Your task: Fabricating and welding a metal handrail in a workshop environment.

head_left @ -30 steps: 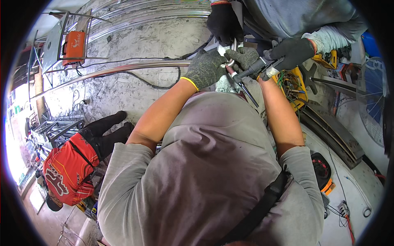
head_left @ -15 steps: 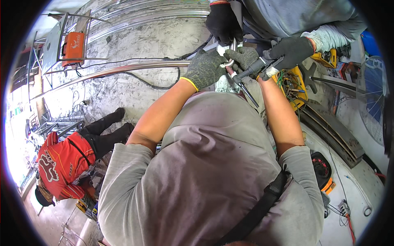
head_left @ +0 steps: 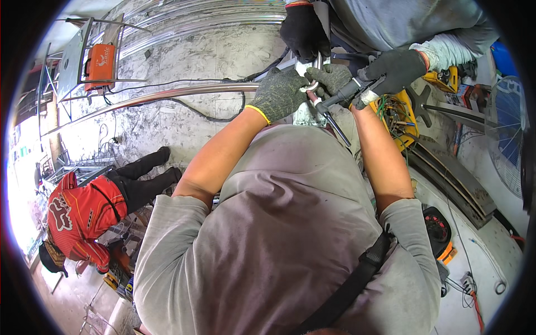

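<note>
My left hand (head_left: 279,92), in a dark grey knit glove with a yellow cuff, closes round the end of a long shiny metal tube (head_left: 195,90) that runs off to the left. Beside it, my right hand (head_left: 333,78), gloved in grey, is closed by a short bent metal tube (head_left: 312,86); its grip is partly hidden. A co-worker's black-gloved hand (head_left: 393,72) holds a welding torch (head_left: 340,95), its head close to the bent tube. The co-worker's other black glove (head_left: 304,33) rests above, at a metal piece.
A yellow-framed machine (head_left: 405,120) with wires stands at the right, near flat boards (head_left: 452,178) and a fan (head_left: 508,134). An orange box (head_left: 100,66) sits on a metal frame at the left. Black cable (head_left: 206,116) crosses the floor. Another person in red (head_left: 86,215) bends at lower left.
Both my hands, the tubes and the torch stay practically still. The person in red at the left has shifted slightly, bending further down and to the left.
</note>
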The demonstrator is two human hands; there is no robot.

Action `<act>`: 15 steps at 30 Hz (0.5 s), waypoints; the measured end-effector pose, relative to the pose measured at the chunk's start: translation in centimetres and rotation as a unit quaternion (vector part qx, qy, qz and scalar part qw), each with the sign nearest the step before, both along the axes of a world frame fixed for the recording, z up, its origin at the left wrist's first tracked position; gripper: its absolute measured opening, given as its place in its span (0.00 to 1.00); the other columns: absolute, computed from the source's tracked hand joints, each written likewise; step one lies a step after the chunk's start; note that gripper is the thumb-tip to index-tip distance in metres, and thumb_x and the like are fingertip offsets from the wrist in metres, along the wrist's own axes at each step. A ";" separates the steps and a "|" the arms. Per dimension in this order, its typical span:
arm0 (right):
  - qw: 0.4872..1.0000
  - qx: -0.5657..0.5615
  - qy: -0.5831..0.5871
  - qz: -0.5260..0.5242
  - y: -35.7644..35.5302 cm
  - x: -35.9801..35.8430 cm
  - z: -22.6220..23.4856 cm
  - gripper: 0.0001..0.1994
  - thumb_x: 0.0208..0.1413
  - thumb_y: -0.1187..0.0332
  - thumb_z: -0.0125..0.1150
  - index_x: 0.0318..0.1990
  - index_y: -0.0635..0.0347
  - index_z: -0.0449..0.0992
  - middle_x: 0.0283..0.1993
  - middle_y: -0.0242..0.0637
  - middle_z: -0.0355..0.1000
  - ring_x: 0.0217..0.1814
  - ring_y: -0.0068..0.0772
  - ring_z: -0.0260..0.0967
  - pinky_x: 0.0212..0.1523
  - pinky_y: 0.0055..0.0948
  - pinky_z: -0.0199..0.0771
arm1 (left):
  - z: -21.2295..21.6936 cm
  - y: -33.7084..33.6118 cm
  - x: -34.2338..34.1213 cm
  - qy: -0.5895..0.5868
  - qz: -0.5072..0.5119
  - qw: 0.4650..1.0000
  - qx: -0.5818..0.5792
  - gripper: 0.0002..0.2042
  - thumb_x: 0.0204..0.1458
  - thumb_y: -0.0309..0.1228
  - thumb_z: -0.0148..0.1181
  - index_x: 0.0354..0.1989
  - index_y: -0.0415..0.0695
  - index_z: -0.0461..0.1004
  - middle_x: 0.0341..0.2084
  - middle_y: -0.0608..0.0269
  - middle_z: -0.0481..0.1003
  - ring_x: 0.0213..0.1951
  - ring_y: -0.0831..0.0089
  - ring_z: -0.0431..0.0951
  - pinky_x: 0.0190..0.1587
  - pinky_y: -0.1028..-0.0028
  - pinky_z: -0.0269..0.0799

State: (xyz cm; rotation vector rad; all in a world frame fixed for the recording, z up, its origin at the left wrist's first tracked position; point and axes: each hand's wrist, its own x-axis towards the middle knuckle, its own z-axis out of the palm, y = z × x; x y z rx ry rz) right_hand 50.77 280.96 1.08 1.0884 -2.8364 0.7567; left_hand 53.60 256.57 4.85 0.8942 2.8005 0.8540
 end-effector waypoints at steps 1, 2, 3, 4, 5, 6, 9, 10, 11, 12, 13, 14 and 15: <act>1.000 0.000 0.014 0.007 0.1 -0.1 -0.1 0.22 0.52 0.65 0.69 0.57 0.46 0.81 0.33 0.42 0.76 0.35 0.47 0.78 0.37 0.43 0.76 | -0.2 0.0 0.0 0.003 0.000 1.000 0.002 0.18 0.55 0.46 0.66 0.47 0.48 0.85 0.41 0.57 0.83 0.42 0.55 0.82 0.53 0.57 0.72; 1.000 -0.001 0.028 0.014 0.2 -0.1 -0.2 0.22 0.52 0.64 0.68 0.57 0.46 0.81 0.33 0.42 0.76 0.35 0.48 0.78 0.36 0.44 0.76 | -0.3 0.0 0.1 0.006 -0.001 1.000 0.005 0.18 0.55 0.46 0.66 0.47 0.48 0.85 0.41 0.57 0.83 0.42 0.55 0.82 0.53 0.57 0.72; 1.000 -0.001 0.028 0.013 0.1 -0.2 -0.2 0.22 0.52 0.64 0.68 0.57 0.46 0.81 0.33 0.42 0.76 0.35 0.48 0.78 0.36 0.44 0.76 | -0.3 0.0 0.0 0.006 -0.001 1.000 0.005 0.18 0.55 0.46 0.66 0.47 0.48 0.85 0.41 0.57 0.83 0.42 0.55 0.82 0.53 0.57 0.72; 1.000 0.003 0.023 0.009 0.1 -0.2 -0.1 0.21 0.53 0.64 0.68 0.57 0.45 0.81 0.33 0.42 0.76 0.35 0.48 0.78 0.37 0.44 0.76 | -0.3 -0.1 -0.1 0.008 -0.003 1.000 0.006 0.18 0.55 0.46 0.66 0.47 0.48 0.85 0.41 0.57 0.83 0.42 0.55 0.82 0.53 0.56 0.72; 1.000 0.007 0.018 0.005 0.0 -0.2 -0.1 0.21 0.53 0.63 0.68 0.57 0.45 0.81 0.33 0.43 0.76 0.35 0.49 0.78 0.37 0.45 0.76 | -0.3 -0.1 -0.2 0.009 -0.005 1.000 0.007 0.18 0.55 0.46 0.66 0.48 0.48 0.85 0.41 0.57 0.83 0.42 0.55 0.82 0.53 0.56 0.72; 1.000 0.007 0.018 0.006 0.0 -0.2 -0.2 0.21 0.53 0.63 0.68 0.57 0.45 0.81 0.33 0.43 0.76 0.35 0.49 0.78 0.37 0.45 0.76 | -0.2 -0.1 -0.2 0.009 -0.004 1.000 0.006 0.18 0.55 0.46 0.66 0.48 0.48 0.85 0.41 0.57 0.83 0.42 0.55 0.82 0.53 0.56 0.72; 1.000 0.001 0.019 0.003 0.0 -0.1 -0.3 0.21 0.52 0.63 0.68 0.57 0.46 0.81 0.33 0.43 0.76 0.35 0.50 0.78 0.37 0.45 0.76 | 0.1 0.0 -0.2 0.005 -0.003 1.000 -0.008 0.18 0.55 0.46 0.66 0.48 0.49 0.85 0.41 0.57 0.83 0.42 0.55 0.82 0.54 0.56 0.72; 1.000 -0.011 0.019 0.009 0.1 -0.1 -0.2 0.22 0.52 0.63 0.68 0.57 0.46 0.81 0.33 0.43 0.76 0.35 0.50 0.78 0.37 0.45 0.76 | 0.1 0.1 -0.1 -0.004 -0.001 1.000 -0.009 0.17 0.55 0.45 0.66 0.48 0.49 0.85 0.41 0.57 0.83 0.43 0.54 0.82 0.54 0.56 0.72; 0.999 -0.024 0.019 0.014 0.1 -0.1 -0.1 0.22 0.52 0.63 0.68 0.57 0.46 0.81 0.33 0.43 0.77 0.35 0.50 0.78 0.37 0.45 0.76 | 0.2 0.1 -0.1 -0.013 0.001 1.000 -0.009 0.17 0.55 0.45 0.66 0.47 0.49 0.85 0.41 0.56 0.83 0.43 0.54 0.82 0.54 0.56 0.72; 0.999 -0.024 0.020 0.013 0.1 -0.1 -0.3 0.22 0.52 0.63 0.68 0.57 0.46 0.81 0.33 0.43 0.77 0.35 0.50 0.78 0.37 0.45 0.76 | 0.3 0.2 -0.1 -0.012 0.000 1.000 -0.009 0.17 0.55 0.45 0.66 0.47 0.49 0.85 0.41 0.56 0.83 0.43 0.54 0.82 0.54 0.56 0.72; 0.999 -0.019 0.039 0.009 0.1 0.0 -0.4 0.23 0.52 0.63 0.68 0.58 0.47 0.81 0.33 0.44 0.77 0.35 0.50 0.78 0.37 0.45 0.76 | 0.4 0.2 -0.2 -0.016 -0.002 1.000 -0.016 0.17 0.55 0.45 0.66 0.47 0.49 0.84 0.41 0.56 0.83 0.42 0.54 0.82 0.54 0.56 0.72; 0.998 -0.015 0.059 0.005 0.2 0.0 -0.5 0.23 0.52 0.63 0.68 0.58 0.47 0.81 0.33 0.44 0.77 0.35 0.50 0.78 0.37 0.45 0.76 | 0.5 0.3 -0.2 -0.019 -0.004 1.000 -0.023 0.17 0.55 0.45 0.66 0.47 0.49 0.84 0.41 0.57 0.83 0.42 0.54 0.82 0.54 0.56 0.72; 0.998 -0.016 0.059 0.006 0.1 0.0 -0.5 0.23 0.52 0.63 0.68 0.58 0.47 0.81 0.33 0.44 0.77 0.35 0.50 0.78 0.37 0.45 0.76 | 0.6 0.3 -0.2 -0.019 -0.004 1.000 -0.024 0.17 0.55 0.45 0.66 0.47 0.49 0.84 0.41 0.57 0.83 0.42 0.54 0.82 0.54 0.56 0.72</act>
